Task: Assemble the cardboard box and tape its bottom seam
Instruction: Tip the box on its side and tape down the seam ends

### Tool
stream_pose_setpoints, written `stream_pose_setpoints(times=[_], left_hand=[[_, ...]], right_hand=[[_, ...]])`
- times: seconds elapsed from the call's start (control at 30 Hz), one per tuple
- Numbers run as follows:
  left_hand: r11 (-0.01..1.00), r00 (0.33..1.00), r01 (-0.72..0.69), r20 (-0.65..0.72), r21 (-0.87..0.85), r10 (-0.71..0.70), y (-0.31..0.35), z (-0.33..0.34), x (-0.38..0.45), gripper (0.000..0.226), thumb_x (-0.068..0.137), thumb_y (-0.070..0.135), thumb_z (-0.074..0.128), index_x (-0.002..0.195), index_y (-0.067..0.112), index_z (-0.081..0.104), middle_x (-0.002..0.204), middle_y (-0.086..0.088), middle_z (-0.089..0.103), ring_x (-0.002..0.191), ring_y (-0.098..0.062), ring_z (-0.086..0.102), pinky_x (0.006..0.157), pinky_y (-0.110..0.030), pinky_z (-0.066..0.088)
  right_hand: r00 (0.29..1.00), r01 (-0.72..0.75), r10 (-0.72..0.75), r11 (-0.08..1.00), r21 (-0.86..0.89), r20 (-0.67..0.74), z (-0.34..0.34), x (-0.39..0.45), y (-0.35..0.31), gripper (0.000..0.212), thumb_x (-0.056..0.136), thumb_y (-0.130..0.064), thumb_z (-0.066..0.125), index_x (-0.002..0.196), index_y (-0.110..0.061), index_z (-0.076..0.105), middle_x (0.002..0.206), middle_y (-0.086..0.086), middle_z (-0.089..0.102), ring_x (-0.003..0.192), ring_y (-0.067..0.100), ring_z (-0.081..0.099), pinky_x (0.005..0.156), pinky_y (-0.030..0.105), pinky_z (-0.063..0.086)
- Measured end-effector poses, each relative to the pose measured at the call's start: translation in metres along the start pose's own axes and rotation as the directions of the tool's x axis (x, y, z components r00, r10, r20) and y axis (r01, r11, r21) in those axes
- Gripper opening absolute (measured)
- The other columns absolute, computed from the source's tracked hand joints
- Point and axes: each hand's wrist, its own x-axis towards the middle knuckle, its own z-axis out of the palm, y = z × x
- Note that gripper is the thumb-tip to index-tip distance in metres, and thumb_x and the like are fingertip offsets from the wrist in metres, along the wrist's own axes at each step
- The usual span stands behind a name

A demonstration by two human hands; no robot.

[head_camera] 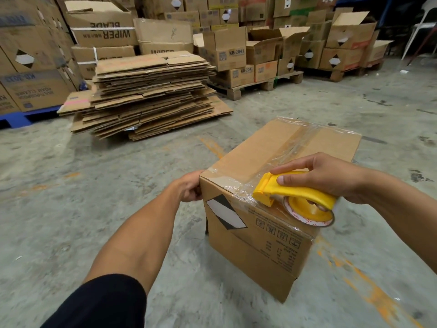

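The cardboard box (279,185) stands on the concrete floor (118,174), bottom side up, with clear tape (295,143) running along its centre seam. Empty and stiff-walled, it looks light and likely to slide under a pull, so bracing a top corner seems the sensible hold. The left hand (189,189) does that, its grip clenched over the near-left corner edge. The right hand (331,176) has its grip closed around the yellow tape dispenser (295,194), which rests at the near top edge where the tape folds down the side.
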Motion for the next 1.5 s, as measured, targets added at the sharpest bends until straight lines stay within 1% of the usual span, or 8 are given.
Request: stream_pose_setpoints(times=[0.3, 0.43, 0.53, 0.63, 0.87, 1.0, 1.1, 1.5], left_hand=[[0.922, 0.998, 0.008, -0.063, 0.386, 0.017, 0.017, -0.012, -0.013, 0.035, 0.091, 0.047, 0.038, 0.098, 0.031, 0.067, 0.101, 0.003, 0.055, 0.074, -0.016, 0.041, 0.062, -0.025, 0.038], [0.85, 0.986, 0.149, -0.145, 0.505, -0.087, 0.014, -0.015, -0.032, 0.073, 0.094, 0.068, 0.022, 0.151, 0.024, 0.032, 0.158, -0.01, 0.029, 0.137, -0.034, 0.037, 0.102, -0.045, 0.042], [0.948, 0.973, 0.148, -0.214, 0.283, -0.088, -0.013, -0.023, -0.042, 0.091, 0.085, 0.08, 0.008, 0.156, 0.023, 0.013, 0.162, -0.012, 0.017, 0.145, -0.037, 0.024, 0.112, -0.052, 0.032], [0.985, 0.946, -0.167, -0.273, 0.047, 0.173, -0.022, -0.032, -0.045, 0.085, 0.089, 0.074, 0.007, 0.153, 0.022, 0.027, 0.161, -0.008, 0.024, 0.146, -0.032, 0.025, 0.117, -0.051, 0.024], [0.803, 0.792, -0.583, -0.131, 0.125, 0.596, 0.011, -0.016, -0.073, 0.071, 0.097, 0.064, 0.009, 0.143, 0.027, 0.048, 0.153, -0.004, 0.041, 0.138, -0.024, 0.041, 0.116, -0.044, 0.026], [0.335, 0.635, -0.657, 0.256, 0.675, 0.729, 0.015, 0.024, -0.079, 0.057, 0.103, 0.046, 0.006, 0.152, 0.029, 0.029, 0.162, 0.002, 0.021, 0.149, -0.013, 0.012, 0.118, -0.029, 0.007], [0.156, 0.674, -0.65, 0.469, 0.744, 0.571, 0.003, 0.05, -0.072, 0.058, 0.101, 0.049, 0.0, 0.155, 0.032, 0.013, 0.164, 0.008, 0.007, 0.15, -0.007, -0.001, 0.122, -0.036, -0.001], [0.016, 0.7, -0.555, 0.457, 0.831, 0.549, -0.006, 0.052, -0.058, 0.053, 0.1, 0.053, 0.001, 0.153, 0.043, 0.003, 0.162, 0.016, 0.0, 0.149, -0.006, -0.003, 0.122, -0.038, -0.001]], right_hand=[[1.0, 0.0, 0.0, 1.0, 0.013, -0.007, 0.001, 0.005, -0.001, 0.029, 0.083, -0.037, 0.073, 0.112, -0.037, 0.073, 0.101, -0.03, 0.057, 0.093, 0.0, 0.056, 0.071, 0.018, 0.046], [1.0, -0.024, 0.024, 1.0, 0.006, -0.012, 0.001, 0.004, -0.003, 0.028, 0.084, -0.037, 0.071, 0.112, -0.037, 0.072, 0.098, -0.025, 0.058, 0.089, 0.002, 0.058, 0.064, 0.016, 0.045], [0.999, -0.045, 0.045, 0.999, -0.005, -0.003, 0.001, 0.002, -0.006, 0.028, 0.085, -0.038, 0.071, 0.113, -0.037, 0.071, 0.102, -0.019, 0.061, 0.09, 0.004, 0.058, 0.063, 0.017, 0.046], [0.999, -0.047, 0.046, 0.998, -0.029, -0.016, 0.003, 0.001, -0.008, 0.031, 0.084, -0.039, 0.072, 0.115, -0.035, 0.072, 0.114, -0.01, 0.064, 0.096, 0.006, 0.06, 0.07, 0.02, 0.052], [0.999, -0.052, 0.052, 0.997, -0.05, -0.001, 0.004, -0.001, -0.012, 0.033, 0.084, -0.039, 0.072, 0.117, -0.035, 0.071, 0.115, -0.01, 0.061, 0.094, 0.004, 0.057, 0.068, 0.018, 0.047], [0.999, -0.05, 0.05, 0.997, -0.053, -0.003, 0.003, 0.0, -0.012, 0.034, 0.086, -0.037, 0.071, 0.119, -0.032, 0.07, 0.113, -0.011, 0.059, 0.091, 0.001, 0.056, 0.067, 0.016, 0.045], [0.998, -0.054, 0.055, 0.995, -0.082, 0.006, 0.004, 0.0, -0.012, 0.035, 0.086, -0.035, 0.071, 0.121, -0.029, 0.07, 0.115, -0.009, 0.059, 0.091, 0.003, 0.055, 0.068, 0.015, 0.045], [0.989, -0.121, 0.132, 0.982, -0.146, 0.065, -0.026, -0.053, 0.02, 0.03, 0.079, -0.052, 0.071, 0.11, -0.048, 0.071, 0.111, -0.016, 0.068, 0.099, 0.008, 0.065, 0.085, 0.029, 0.057]])
